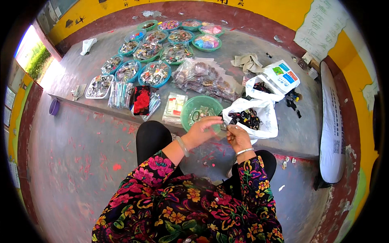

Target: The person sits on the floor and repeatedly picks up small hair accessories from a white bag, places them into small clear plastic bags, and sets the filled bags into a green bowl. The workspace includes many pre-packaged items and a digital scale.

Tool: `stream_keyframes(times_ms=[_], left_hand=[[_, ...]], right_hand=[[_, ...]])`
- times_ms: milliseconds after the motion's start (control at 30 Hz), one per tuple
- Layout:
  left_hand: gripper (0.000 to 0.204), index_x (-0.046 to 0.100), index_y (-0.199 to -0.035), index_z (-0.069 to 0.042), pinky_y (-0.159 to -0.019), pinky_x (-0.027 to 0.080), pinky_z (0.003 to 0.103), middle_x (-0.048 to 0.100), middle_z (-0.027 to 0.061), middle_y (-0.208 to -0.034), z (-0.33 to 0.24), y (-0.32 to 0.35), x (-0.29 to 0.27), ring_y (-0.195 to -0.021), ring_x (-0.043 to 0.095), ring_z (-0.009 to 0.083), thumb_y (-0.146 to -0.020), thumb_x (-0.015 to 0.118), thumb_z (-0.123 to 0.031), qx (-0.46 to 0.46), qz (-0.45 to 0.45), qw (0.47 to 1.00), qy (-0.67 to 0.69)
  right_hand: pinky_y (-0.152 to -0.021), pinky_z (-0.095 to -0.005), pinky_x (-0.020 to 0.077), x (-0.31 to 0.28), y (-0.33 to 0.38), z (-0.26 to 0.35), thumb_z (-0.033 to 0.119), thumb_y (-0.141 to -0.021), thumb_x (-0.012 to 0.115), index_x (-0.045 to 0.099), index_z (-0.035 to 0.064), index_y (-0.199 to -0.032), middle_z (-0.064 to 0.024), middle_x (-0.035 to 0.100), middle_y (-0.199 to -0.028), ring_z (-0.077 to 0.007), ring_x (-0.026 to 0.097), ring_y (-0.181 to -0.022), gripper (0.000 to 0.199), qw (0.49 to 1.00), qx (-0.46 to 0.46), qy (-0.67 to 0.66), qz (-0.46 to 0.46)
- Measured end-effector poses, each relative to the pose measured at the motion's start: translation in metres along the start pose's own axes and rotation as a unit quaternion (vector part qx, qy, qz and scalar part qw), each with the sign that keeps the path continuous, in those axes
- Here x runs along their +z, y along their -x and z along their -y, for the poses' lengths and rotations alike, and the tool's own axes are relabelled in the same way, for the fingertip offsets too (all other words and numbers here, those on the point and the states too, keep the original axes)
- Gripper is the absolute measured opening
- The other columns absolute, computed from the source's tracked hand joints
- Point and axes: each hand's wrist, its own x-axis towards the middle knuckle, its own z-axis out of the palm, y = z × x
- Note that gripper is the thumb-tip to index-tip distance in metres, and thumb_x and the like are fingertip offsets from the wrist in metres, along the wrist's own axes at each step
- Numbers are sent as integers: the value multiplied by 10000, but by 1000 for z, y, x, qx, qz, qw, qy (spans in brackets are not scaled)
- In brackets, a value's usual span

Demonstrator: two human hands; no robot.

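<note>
My left hand [204,130] and my right hand [238,138] meet above the gap between a green basin and an open white plastic bag. At their fingertips is a small dark item [224,120], too small and partly covered to name. The left fingers reach across to it with the tips closed, while the right fingers are curled in a pinch. Below the left hand, the green basin [187,106] holds several small clear packets. Beside the right hand, the white bag [267,121] contains many small black items [248,118].
A second white bag [279,87] stands behind. Clear packets [204,79] are heaped mid-platform, with several filled basins [155,73] beyond. Flat packets [174,108] and a red-and-black pouch [141,100] lie left of the green basin. A long wrapped object [331,129] leans at right.
</note>
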Motion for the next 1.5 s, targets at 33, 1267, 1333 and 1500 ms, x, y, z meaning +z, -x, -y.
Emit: stream_keyframes(times_ms=[33,1267,1333,1500], left_hand=[[341,576,-1087,-47,-923,371,295,519,100,-1188,-1,3,0,-1148,434,175,-752,585,17,16,6,1000,-14],[171,589,-942,-55,-564,429,233,600,30,-894,21,13,10,-809,561,111,-821,601,-176,-355,-69,854,374],[180,587,-944,-53,-572,438,236,594,33,-902,21,12,11,-803,560,112,-818,603,-180,-351,-64,854,379],[157,584,-940,-71,-640,435,249,596,17,-912,18,12,11,-818,565,110,-825,594,-177,-345,-63,848,397]], right_hand=[[-429,-215,316,1,2,0,158,-793,618,560,86,-779,-1,522,-578,-107,451,-479,93,1000,14,15,12],[-526,-192,366,8,-2,-15,67,-723,674,644,-24,-737,4,583,-636,-53,474,-568,97,971,-140,190,49],[-524,-190,362,6,-5,-17,62,-716,680,644,-20,-735,14,577,-633,-48,464,-566,92,970,-143,191,45],[-525,-188,353,4,-6,-18,64,-706,691,634,-9,-720,25,565,-634,-39,448,-570,94,967,-155,199,47]])
